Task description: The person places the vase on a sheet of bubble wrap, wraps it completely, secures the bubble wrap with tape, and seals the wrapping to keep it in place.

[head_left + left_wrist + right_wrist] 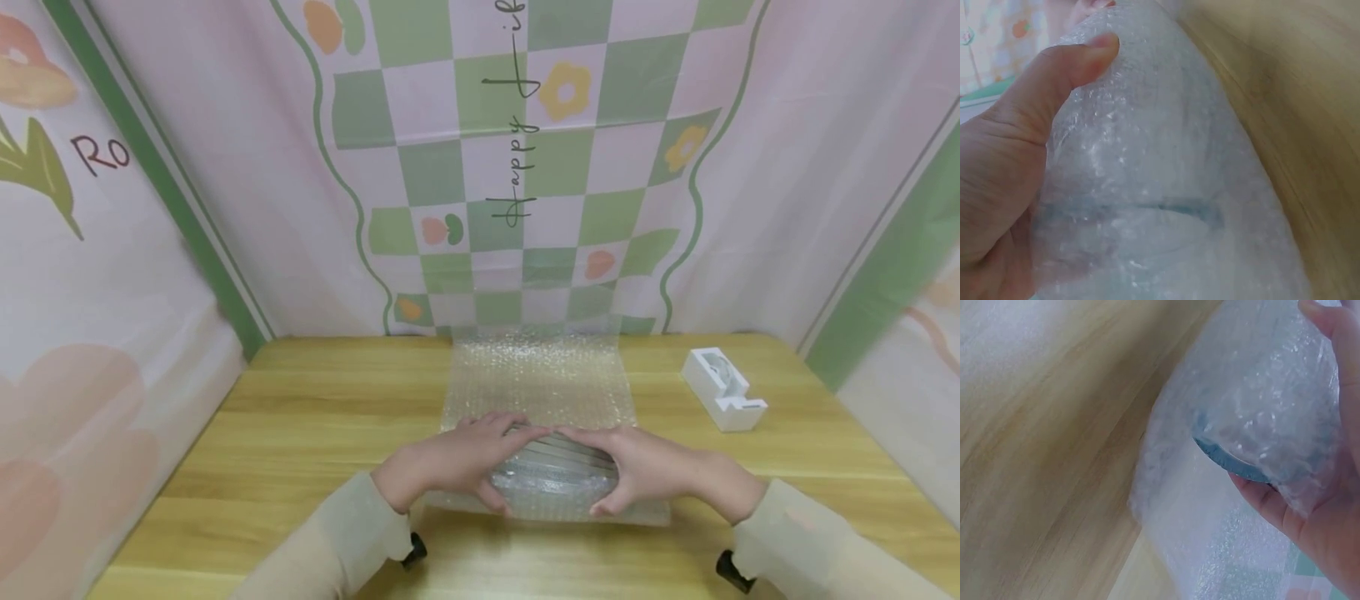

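A clear sheet of bubble wrap [540, 379] lies lengthwise on the table, its near end folded over a rounded item [551, 467]. The item's curved blue-green rim [1232, 459] shows at the wrap's open side in the right wrist view; its kind is hidden under the plastic. From the left, my left hand [468, 458] grips the wrapped item, thumb [1079, 65] pressed on the bubble wrap. On the opposite side my right hand [648, 467] holds it, fingers curled round its end. Both hands' index fingers almost meet over the top.
A white tape dispenser [723, 392] with a roll of tape stands at the right on the wooden table [330, 400]. Behind the table hangs a green-and-white checked curtain [495, 167], and more printed cloth [112, 292] closes in the sides. The wrap's far end reaches the curtain.
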`<state>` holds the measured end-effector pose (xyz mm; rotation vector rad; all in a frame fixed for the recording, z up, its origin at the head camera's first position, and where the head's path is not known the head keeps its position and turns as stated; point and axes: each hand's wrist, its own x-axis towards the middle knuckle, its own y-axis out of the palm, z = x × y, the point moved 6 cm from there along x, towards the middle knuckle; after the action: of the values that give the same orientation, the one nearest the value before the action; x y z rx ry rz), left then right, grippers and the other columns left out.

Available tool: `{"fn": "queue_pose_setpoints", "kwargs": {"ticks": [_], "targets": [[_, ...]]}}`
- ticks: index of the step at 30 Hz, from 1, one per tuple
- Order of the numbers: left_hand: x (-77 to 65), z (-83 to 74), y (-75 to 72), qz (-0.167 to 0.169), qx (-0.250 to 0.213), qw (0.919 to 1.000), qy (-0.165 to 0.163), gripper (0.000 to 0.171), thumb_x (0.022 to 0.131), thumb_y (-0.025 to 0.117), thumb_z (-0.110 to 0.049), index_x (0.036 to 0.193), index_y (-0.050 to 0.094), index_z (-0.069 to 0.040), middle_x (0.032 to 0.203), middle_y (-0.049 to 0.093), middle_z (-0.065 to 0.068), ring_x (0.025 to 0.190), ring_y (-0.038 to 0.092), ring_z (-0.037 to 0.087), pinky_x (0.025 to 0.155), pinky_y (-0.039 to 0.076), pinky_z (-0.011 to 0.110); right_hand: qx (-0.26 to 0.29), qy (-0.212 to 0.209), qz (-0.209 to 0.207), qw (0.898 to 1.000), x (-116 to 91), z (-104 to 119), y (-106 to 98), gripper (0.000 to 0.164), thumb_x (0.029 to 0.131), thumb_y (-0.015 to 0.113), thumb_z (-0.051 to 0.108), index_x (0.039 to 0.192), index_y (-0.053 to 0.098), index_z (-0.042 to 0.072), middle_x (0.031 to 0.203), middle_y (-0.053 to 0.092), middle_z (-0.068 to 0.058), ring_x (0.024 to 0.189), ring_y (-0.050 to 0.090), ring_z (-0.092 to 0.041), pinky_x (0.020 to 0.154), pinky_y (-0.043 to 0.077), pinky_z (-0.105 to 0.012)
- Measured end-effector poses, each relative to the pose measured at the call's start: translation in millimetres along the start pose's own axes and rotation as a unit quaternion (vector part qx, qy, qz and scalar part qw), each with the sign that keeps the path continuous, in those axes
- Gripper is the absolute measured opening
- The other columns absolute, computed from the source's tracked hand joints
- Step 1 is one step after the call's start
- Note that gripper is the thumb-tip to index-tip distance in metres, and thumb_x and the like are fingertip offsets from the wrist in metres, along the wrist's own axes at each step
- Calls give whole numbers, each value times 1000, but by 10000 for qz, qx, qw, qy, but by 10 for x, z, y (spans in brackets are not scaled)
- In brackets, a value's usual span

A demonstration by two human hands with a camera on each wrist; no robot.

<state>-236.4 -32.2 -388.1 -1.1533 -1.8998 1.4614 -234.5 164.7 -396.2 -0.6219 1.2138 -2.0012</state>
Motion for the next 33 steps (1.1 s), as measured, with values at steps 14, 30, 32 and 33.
{"fn": "queue_pose_setpoints", "kwargs": {"ticks": [14,30,32,33], "targets": [[31,27,-13,202,-217,9995,59,114,75,90,-39,164,21,-25,159,37,8,141,40,23,112,38,59,322,20,284,9991,-2,11,-4,102,75,89,43,152,42,-5,135,62,-24,103,65,-13,94,56,-40],[19,7,-40,252,-463,9983,257,111,77,89,-35,164,22,-22,157,39,6,139,42,20,113,40,46,271,127,574,9979,-39,18,-10,104,83,79,56,156,36,-3,147,53,-22,124,59,-31,103,51,-48],[17,3,-51,254,-521,9979,288,110,77,89,-34,164,23,-21,156,40,7,139,42,19,113,40,44,203,158,606,9978,-54,38,-16,105,84,75,59,157,33,-4,149,52,-22,126,58,-34,105,49,-50],[16,3,-53,253,-528,9978,304,109,78,89,-34,164,24,-20,156,40,7,139,42,19,113,41,42,137,169,599,9980,-64,53,-22,104,85,74,60,157,33,-4,149,51,-23,126,59,-35,105,49,-52]]}}
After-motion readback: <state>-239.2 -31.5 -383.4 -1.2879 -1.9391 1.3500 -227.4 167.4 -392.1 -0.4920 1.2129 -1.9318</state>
